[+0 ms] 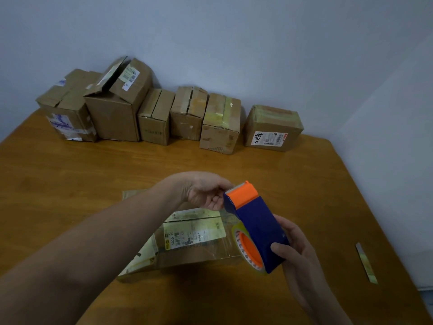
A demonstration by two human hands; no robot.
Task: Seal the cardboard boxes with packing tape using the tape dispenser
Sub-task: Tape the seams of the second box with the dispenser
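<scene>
- Gripping the blue and orange tape dispenser (255, 221) around its rear end, the right hand (297, 249) holds it tilted in the air above the table, roll of clear tape (246, 249) facing left; the left hand (203, 193) pinches at the serrated orange front end, fingers closed there, though what lies between them is too small to tell
- Under both hands lies a flat cardboard box (187, 240) with a pale label on top and glossy tape across it; the left forearm crosses over its near left corner
- Along the far edge stand six more cardboard boxes (150, 116) in a row, mostly touching; the second from the left has its flaps raised; the rightmost box (273, 129) sits a little apart and bears a white label
- A narrow strip (366, 262) lies alone near the right edge, well apart from everything else
- All rest on a wooden table (70, 174) of orange-brown grain; behind it rise plain pale blue-grey walls (257, 43), meeting in a corner
</scene>
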